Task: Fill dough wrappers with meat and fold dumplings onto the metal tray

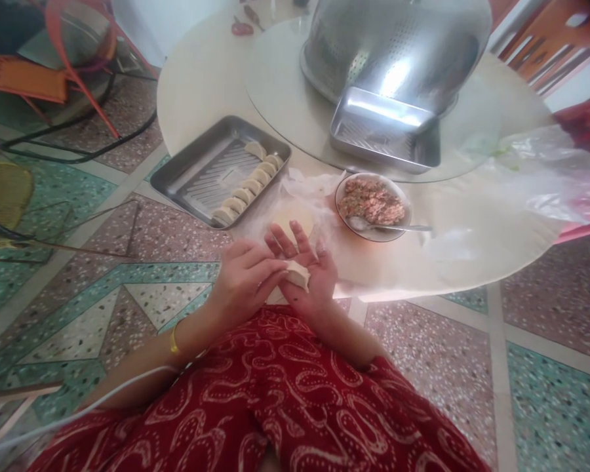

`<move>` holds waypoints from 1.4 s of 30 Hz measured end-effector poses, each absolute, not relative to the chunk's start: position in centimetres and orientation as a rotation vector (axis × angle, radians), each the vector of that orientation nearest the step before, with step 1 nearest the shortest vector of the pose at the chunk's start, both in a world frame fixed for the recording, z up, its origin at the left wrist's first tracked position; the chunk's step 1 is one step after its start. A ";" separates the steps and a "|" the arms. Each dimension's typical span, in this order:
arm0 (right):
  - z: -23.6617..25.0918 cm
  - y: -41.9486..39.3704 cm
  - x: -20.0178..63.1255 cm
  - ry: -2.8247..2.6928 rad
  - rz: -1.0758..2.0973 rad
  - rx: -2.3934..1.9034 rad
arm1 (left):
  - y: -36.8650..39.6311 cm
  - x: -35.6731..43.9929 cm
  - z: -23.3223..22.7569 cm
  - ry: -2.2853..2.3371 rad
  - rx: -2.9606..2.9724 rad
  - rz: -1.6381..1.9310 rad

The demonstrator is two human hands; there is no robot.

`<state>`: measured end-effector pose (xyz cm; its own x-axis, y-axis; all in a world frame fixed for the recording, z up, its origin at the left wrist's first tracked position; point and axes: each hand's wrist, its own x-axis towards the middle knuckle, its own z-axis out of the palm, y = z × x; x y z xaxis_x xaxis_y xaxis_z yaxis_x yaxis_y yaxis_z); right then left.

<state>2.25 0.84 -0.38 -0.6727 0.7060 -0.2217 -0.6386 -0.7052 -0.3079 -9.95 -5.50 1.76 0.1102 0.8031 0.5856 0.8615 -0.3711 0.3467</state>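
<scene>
A pale dumpling (297, 275) lies against the palm of my right hand (317, 278). That hand is turned palm up, its fingers spread and slightly curled. My left hand (246, 275), with a yellow band at the wrist, pinches the dumpling's left end between thumb and fingers. Just beyond both hands, a round wrapper (292, 219) seems to lie on the floured tabletop, partly hidden by my fingers. To the right stands a bowl of minced filling (373, 196) with a metal spoon (398, 227) resting in it. Finished dumplings (250, 185) line the right side of a metal tray (177, 174).
A second metal tray (386, 157) leans on the glass turntable (285, 85) beside a large perforated metal dome (398, 46). Clear plastic bags (545, 170) lie at the table's right. Red peppers (242, 27) are at the back. Orange chairs (27, 78) stand on the left.
</scene>
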 end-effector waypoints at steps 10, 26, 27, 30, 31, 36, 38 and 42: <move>-0.4 0.8 2.7 -0.305 2.379 -0.443 | -5.4 -10.5 2.0 -1.694 -2.409 -0.990; -0.1 0.7 2.9 -0.386 2.377 -0.475 | -5.4 -10.6 2.0 -1.655 -2.464 -1.105; -0.1 0.7 2.9 -0.385 2.380 -0.473 | -5.4 -10.6 1.9 -1.664 -2.460 -1.081; 0.0 0.7 3.1 -0.376 2.394 -0.476 | -5.3 -10.4 2.1 -1.636 -2.476 -0.980; 0.0 0.7 3.1 -0.371 2.402 -0.474 | -5.2 -10.4 2.1 -1.607 -2.478 -0.951; 0.1 0.5 3.1 -0.352 2.416 -0.459 | -4.9 -9.8 2.2 -1.547 -2.423 -0.886; 0.0 0.5 3.1 -0.340 2.410 -0.463 | -4.9 -9.6 2.2 -1.549 -2.419 -0.890; 0.0 0.6 2.9 -0.340 2.409 -0.452 | -4.8 -9.5 2.3 -1.616 -2.470 -0.887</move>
